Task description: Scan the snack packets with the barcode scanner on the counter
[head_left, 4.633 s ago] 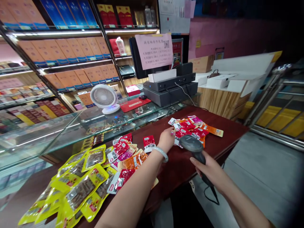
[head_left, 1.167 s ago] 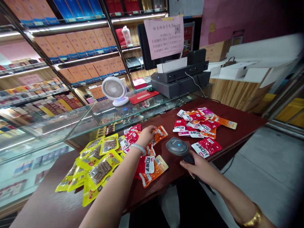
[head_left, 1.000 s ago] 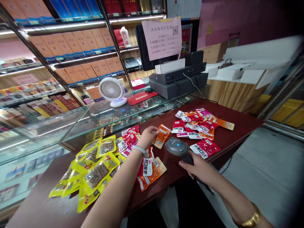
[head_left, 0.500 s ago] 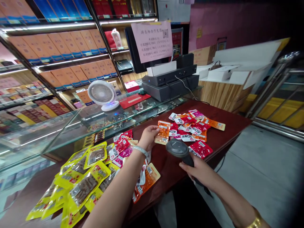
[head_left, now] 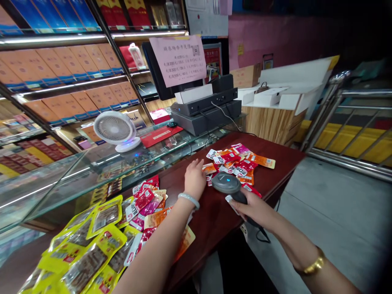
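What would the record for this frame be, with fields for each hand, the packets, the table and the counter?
Left hand: pale bracelet at the wrist; fingertips at an orange packet, grip unclear
Right hand: gripping a dark scanner showing a blue light
Near packets: yellow packets beside a mixed red, purple and orange pile
Far packets: mixed pile beyond the scanner
Table: dark red-brown tabletop
Counter: glass counter bearing a white fan

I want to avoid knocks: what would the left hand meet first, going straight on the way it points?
The left hand would probably first meet the orange packet right at its fingertips, on the left side of the packet heap. They may be touching; depth is unclear.
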`<act>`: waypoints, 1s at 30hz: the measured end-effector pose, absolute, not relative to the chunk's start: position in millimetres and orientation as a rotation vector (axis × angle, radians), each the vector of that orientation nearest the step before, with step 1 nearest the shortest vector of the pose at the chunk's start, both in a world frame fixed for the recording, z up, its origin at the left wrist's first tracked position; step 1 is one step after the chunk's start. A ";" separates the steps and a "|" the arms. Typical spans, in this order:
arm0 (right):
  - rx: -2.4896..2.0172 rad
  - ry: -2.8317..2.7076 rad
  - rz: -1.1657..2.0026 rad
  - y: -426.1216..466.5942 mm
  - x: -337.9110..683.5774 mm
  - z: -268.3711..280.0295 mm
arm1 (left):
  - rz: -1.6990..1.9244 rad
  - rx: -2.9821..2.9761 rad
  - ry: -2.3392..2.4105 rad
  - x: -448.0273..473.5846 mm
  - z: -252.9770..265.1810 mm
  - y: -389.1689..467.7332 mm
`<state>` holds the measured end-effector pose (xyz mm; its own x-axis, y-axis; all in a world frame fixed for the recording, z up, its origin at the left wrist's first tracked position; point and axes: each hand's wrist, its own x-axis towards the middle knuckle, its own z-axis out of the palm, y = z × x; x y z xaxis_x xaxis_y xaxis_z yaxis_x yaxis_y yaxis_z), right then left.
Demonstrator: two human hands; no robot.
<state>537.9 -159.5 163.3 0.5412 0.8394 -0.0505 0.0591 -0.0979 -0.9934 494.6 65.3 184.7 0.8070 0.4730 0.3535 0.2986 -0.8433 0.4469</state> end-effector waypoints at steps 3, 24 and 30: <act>-1.553 -0.764 0.781 -165.2 543.5 162.9 | 0.625 2.827 0.363 481.2 185.5 43.4; -1.649 -0.709 0.719 -197.3 547.1 163.1 | 0.101 2.952 0.239 524.3 150.1 10.4; -1.655 -0.742 0.751 -186.9 546.2 158.5 | 0.113 2.982 0.226 531.2 157.4 18.1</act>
